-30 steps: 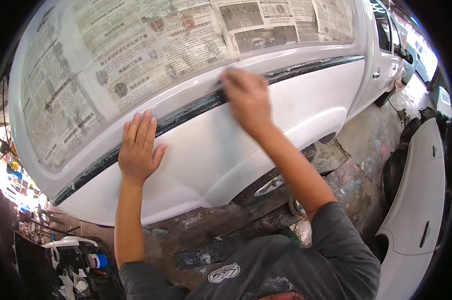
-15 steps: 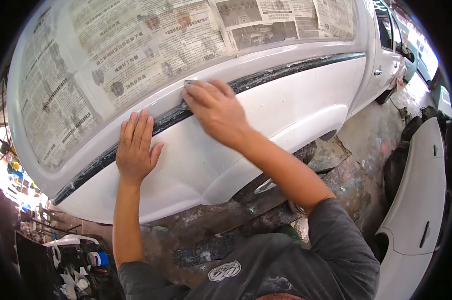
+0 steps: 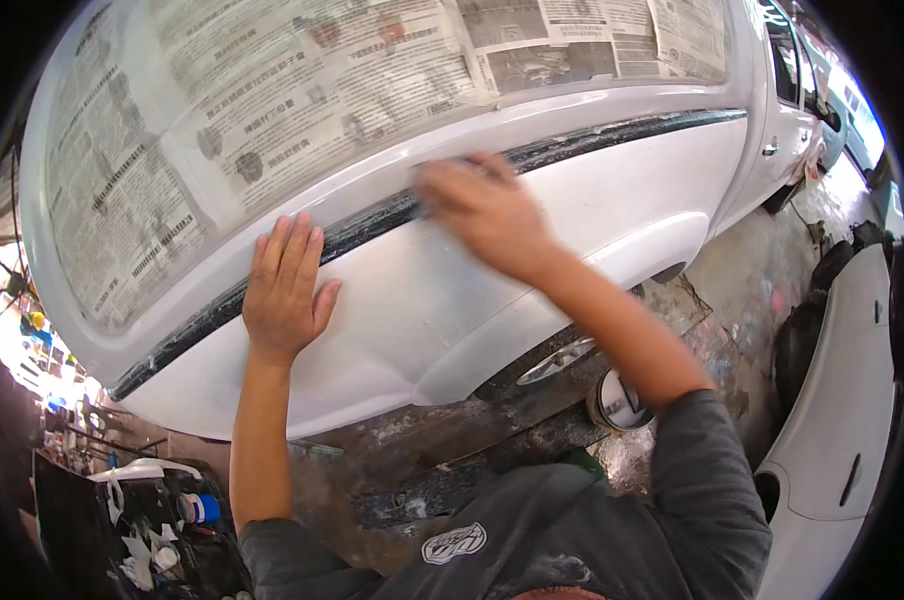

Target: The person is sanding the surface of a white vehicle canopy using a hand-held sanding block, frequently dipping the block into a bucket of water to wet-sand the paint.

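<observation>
A long black strip (image 3: 622, 135), scuffed with whitish dust, runs along the white side panel (image 3: 392, 330) of a vehicle. Flat against the panel, with its fingertips reaching across the strip, lies my left hand (image 3: 284, 295); it is open and holds nothing. To its right, my right hand (image 3: 492, 220) is over the strip, fingers bent and smeared by motion. A grey piece of sandpaper shows under those fingers in the earlier frame; now the hand mostly hides it. Newspaper sheets (image 3: 322, 75) cover the window area above the strip.
Below the panel are a wheel (image 3: 557, 360) and a round metal can (image 3: 620, 402) on the stained floor. A loose white car body panel (image 3: 822, 430) stands at the right. At lower left, a black surface (image 3: 72, 510) bears a blue-capped container (image 3: 202, 508) and crumpled scraps.
My right hand has moved rightward along the strip. My left hand stays flat on the same part of the panel. The whole view has shifted slightly, and the metal can shows more.
</observation>
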`<move>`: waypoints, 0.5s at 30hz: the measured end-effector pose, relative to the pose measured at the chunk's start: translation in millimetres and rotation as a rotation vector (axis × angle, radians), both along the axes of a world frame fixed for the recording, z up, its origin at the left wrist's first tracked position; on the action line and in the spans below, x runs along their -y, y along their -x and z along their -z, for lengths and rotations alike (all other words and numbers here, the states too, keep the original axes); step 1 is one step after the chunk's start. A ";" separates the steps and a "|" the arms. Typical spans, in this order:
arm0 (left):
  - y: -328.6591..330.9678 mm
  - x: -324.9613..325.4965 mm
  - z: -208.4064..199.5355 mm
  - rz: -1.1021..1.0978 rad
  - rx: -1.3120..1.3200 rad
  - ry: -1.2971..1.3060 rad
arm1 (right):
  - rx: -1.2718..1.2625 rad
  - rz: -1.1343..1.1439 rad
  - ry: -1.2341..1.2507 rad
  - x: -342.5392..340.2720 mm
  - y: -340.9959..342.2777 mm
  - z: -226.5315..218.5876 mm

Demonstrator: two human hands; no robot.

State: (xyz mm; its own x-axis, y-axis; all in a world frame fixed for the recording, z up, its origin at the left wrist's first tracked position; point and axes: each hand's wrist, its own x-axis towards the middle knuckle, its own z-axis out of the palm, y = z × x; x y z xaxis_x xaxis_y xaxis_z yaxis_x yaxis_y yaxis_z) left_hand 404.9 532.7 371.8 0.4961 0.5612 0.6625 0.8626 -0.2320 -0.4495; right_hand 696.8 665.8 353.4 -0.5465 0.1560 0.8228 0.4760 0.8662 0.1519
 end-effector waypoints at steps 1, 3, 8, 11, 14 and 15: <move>-2.2 0.2 -0.7 0.012 0.006 0.011 | 0.014 0.079 -0.058 -10.8 -32.0 -3.4; -5.7 -2.7 -0.4 0.021 0.010 0.004 | 0.026 0.210 -0.127 -22.3 -76.4 -7.9; -1.5 -0.4 -0.9 0.027 0.005 0.001 | -0.020 -0.049 0.028 -4.7 -5.1 -3.9; 2.7 -0.3 0.5 -0.020 -0.046 0.008 | 0.114 -0.051 -0.252 11.6 22.0 -12.1; -2.4 4.9 -4.3 0.004 -0.082 0.001 | 0.100 0.053 -0.084 -15.3 -35.7 -8.6; -6.3 4.4 -7.4 0.027 -0.109 0.070 | 0.105 0.153 -0.088 -21.4 -64.4 -12.2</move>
State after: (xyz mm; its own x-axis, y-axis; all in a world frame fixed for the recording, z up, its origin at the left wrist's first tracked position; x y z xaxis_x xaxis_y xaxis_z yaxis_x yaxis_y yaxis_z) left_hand 411.2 528.3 379.2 0.5786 0.5898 0.5633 0.8026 -0.2889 -0.5219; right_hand 761.2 687.2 365.6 -0.6057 0.1736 0.7766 0.5785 0.7661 0.2799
